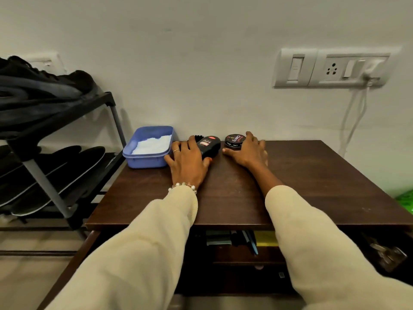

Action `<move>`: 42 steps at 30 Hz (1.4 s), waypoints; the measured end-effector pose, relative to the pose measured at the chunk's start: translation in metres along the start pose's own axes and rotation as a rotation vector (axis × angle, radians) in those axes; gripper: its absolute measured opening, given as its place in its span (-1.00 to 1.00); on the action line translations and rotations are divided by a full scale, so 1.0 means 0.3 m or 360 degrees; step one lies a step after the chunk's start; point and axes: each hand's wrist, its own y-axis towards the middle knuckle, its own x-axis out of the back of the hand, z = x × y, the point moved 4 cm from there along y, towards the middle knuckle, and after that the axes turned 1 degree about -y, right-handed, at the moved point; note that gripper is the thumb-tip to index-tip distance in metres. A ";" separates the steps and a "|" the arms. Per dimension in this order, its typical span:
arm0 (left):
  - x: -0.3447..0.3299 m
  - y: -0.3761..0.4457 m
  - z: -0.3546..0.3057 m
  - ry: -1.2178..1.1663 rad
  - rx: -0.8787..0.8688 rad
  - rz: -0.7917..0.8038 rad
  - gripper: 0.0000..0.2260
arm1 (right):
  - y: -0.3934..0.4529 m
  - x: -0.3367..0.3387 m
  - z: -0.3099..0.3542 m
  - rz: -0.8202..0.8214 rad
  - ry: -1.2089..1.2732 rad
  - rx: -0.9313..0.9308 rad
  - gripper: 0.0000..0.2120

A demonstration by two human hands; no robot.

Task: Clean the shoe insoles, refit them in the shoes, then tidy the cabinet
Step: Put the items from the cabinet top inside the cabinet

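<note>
Risk of toppling while tidying the cabinet top (312, 175): left hand (187, 162) grips the shoe brush (209, 145) just right of the blue tub (147, 151), right hand (248, 151) grips the polish tin (234, 140) right of the brush, and a careless sweep could, in my judgement, tip the tub's white contents; insoles (67, 171) lie on the rack left of the tub.

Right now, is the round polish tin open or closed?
Closed. The polish tin sits flat on the cabinet top with its printed lid on; the right hand holds its side.
</note>
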 end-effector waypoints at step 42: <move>-0.009 -0.999 0.044 -0.0973 -0.0250 0.0008 -0.38 | -0.948 0.063 -0.414 0.1208 0.1096 0.0102 -0.29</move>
